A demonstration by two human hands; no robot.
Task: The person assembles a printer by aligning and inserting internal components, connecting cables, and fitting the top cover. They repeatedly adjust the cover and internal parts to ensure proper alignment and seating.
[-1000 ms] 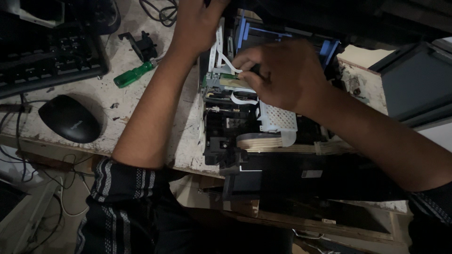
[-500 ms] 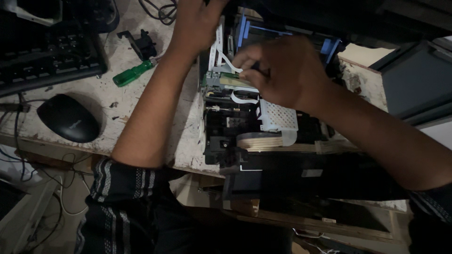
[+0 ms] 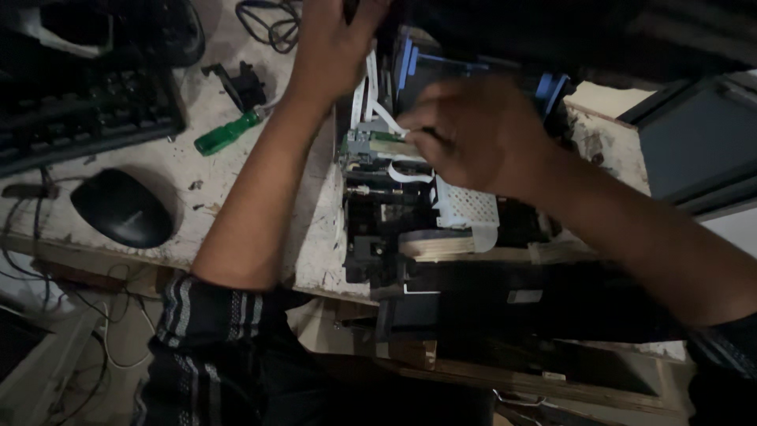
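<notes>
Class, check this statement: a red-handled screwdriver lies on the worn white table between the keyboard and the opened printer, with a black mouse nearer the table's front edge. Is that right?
Not quite: the head view shows the screwdriver has a green handle, not red. The rest holds: it lies on the worn white table between the keyboard and the opened printer, with the black mouse nearer the table's front edge.

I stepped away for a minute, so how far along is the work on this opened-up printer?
Done: the black printer lies opened, its white ribbon cables exposed. In hand: the right hand pinches at the small green circuit board while the left hand steadies the top. Left: the casing is not closed, and the green-handled screwdriver lies unused.
</notes>
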